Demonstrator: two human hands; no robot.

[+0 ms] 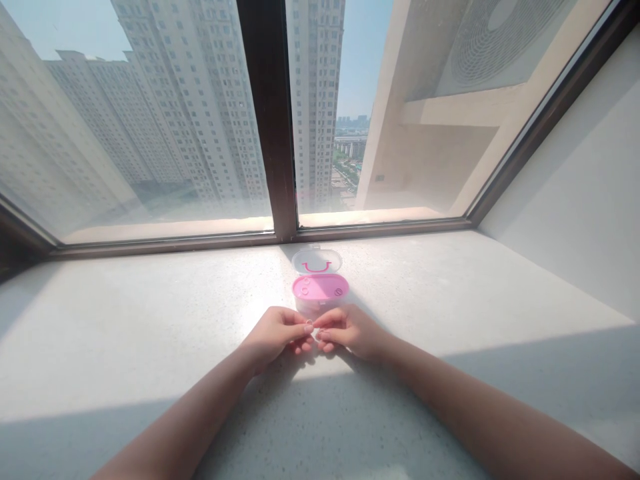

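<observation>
My left hand [283, 331] and my right hand [353, 331] meet fingertip to fingertip above the white sill. Between them is a small pale ring [309, 323], possibly a hair tie, pinched by the thumb and forefinger of my left hand. The right thumb and forefinger are pressed together at its other side; most of it is hidden by fingers. Just beyond the hands stands an oval box with a pink tray [320, 287] and a clear lid [310, 257] tipped back. Several small rings lie in the tray, one of them darker [339, 292].
The speckled white sill [150, 320] spreads around the box, partly sunlit and partly shaded. Behind it rises a window with a dark frame post [273, 120]. A white wall [575, 167] borders the sill on the right.
</observation>
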